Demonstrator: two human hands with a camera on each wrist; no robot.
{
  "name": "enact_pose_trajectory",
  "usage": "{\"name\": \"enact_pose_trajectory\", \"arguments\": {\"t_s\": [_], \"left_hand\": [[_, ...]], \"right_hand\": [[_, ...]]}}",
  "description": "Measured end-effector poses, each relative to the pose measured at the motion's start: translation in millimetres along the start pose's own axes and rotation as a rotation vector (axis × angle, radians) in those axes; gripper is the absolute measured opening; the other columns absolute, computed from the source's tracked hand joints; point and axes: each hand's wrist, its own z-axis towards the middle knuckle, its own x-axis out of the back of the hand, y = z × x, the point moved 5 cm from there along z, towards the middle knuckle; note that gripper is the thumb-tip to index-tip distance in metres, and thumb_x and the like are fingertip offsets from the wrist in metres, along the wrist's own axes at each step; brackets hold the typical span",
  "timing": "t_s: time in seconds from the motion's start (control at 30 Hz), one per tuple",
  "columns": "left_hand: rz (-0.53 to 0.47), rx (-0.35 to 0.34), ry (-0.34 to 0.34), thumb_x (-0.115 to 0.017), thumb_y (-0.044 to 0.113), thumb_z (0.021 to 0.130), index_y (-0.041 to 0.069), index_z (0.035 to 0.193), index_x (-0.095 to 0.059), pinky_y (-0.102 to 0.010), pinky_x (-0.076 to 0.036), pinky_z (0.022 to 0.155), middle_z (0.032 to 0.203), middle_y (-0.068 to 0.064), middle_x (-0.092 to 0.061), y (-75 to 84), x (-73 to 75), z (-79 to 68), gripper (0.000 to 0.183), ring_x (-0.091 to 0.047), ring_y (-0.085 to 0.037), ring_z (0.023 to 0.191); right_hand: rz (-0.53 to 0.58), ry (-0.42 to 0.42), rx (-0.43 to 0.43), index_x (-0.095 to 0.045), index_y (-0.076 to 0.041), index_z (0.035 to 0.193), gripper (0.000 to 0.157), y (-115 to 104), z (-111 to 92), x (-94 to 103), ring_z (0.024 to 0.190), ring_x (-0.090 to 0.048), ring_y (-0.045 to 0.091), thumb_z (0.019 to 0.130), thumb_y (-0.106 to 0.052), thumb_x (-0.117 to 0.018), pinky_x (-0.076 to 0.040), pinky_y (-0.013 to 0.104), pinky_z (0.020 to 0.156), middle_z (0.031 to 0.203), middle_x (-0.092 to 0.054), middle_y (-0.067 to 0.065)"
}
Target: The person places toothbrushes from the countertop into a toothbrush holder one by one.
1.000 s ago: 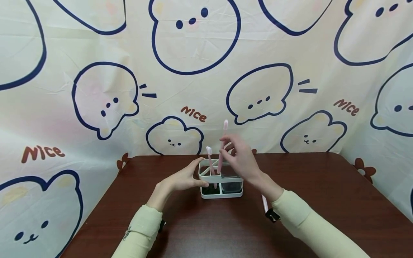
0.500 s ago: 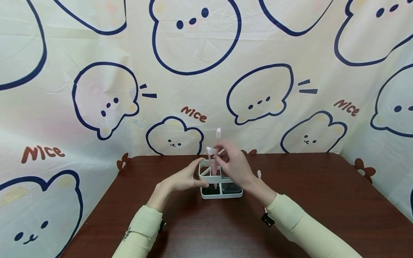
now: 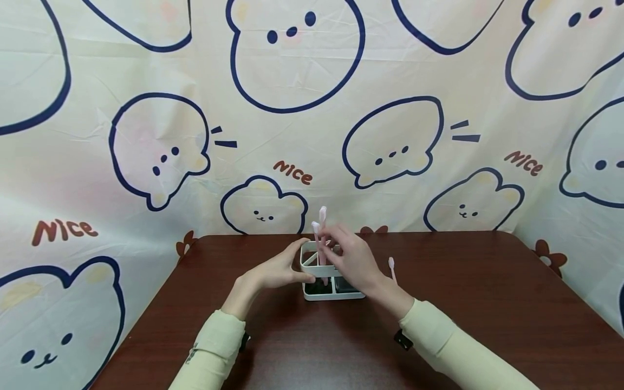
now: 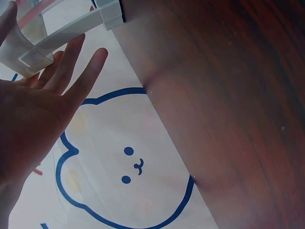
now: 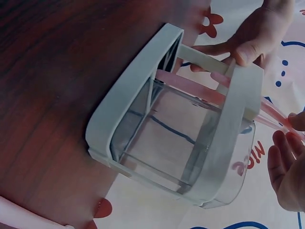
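A pale two-tier toothbrush holder (image 3: 320, 269) stands on the table. My left hand (image 3: 275, 271) grips its left side, the thumb on the upper rim in the right wrist view and the other fingers behind. One pink toothbrush (image 3: 316, 228) leans in a left compartment, bristles up. My right hand (image 3: 355, 261) pinches a second pink toothbrush (image 3: 323, 214) between thumb and fingers, bristles up, its handle down inside the holder beside the first. In the right wrist view both pink handles run through the upper tier, and a clear cup (image 5: 167, 131) sits in the neighbouring compartment.
Another pink toothbrush (image 3: 392, 264) lies on the dark wooden table (image 3: 312, 346) to the right, partly hidden by my right forearm. Behind the table's far edge hangs a cloth (image 3: 292, 135) with cartoon bears.
My right hand has moved left and down, lowering the toothbrush further into the holder next to the first one. The left hand and the holder have stayed in place.
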Motion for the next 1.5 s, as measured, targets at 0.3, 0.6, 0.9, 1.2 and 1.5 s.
{"name": "enact_pose_trajectory", "arguments": {"t_s": [0.3,0.6,0.9,1.2,1.5], "left_hand": [[0.000,0.004,-0.001,-0.078,0.044,0.082,0.015,0.159,-0.015,-0.060,-0.028,0.116,0.160,-0.009,-0.025,0.7,-0.7,-0.4,0.103,-0.035,-0.031,0.141],[0.005,-0.001,-0.001,-0.078,0.041,0.083,0.015,0.159,-0.015,-0.058,-0.028,0.117,0.161,-0.008,-0.024,1.7,-0.3,-0.5,0.102,-0.034,-0.028,0.141],[-0.002,0.000,-0.009,-0.078,0.045,0.082,0.016,0.159,-0.015,-0.058,-0.027,0.117,0.162,-0.007,-0.023,1.4,-0.1,-0.5,0.103,-0.032,-0.030,0.143],[0.002,0.003,-0.007,-0.078,0.045,0.082,0.016,0.159,-0.015,-0.057,-0.029,0.116,0.162,-0.007,-0.022,1.2,-0.4,0.4,0.104,-0.033,-0.026,0.143],[-0.006,0.006,-0.010,-0.078,0.046,0.082,0.017,0.159,-0.015,-0.059,-0.029,0.116,0.162,-0.007,-0.022,0.6,-0.3,-0.2,0.104,-0.033,-0.029,0.144]], "right_hand": [[-0.095,0.010,0.019,-0.067,-0.015,0.110,0.025,1,-6,-4.6,0.078,-0.064,0.009,0.088,-0.009,-0.075,-0.056,0.020,0.066,0.098,-0.064,-0.002],[-0.169,0.018,0.051,-0.070,-0.014,0.110,0.024,2,-10,-10.1,0.070,-0.060,0.009,0.087,-0.011,-0.076,-0.050,0.017,0.058,0.094,-0.065,-0.001],[-0.241,0.009,0.060,-0.071,-0.015,0.106,0.021,3,-13,-15.5,0.083,-0.064,0.011,0.087,-0.010,-0.076,-0.056,0.025,0.067,0.091,-0.066,-0.002],[-0.354,-0.016,0.084,-0.071,-0.017,0.108,0.021,6,-19,-21.2,0.079,-0.059,0.012,0.088,-0.016,-0.076,-0.051,0.028,0.068,0.092,-0.068,-0.004],[-0.417,-0.032,0.113,-0.069,-0.022,0.109,0.024,4,-22,-24.1,0.081,-0.060,0.014,0.087,-0.024,-0.078,-0.050,0.030,0.069,0.099,-0.069,-0.003]]}}
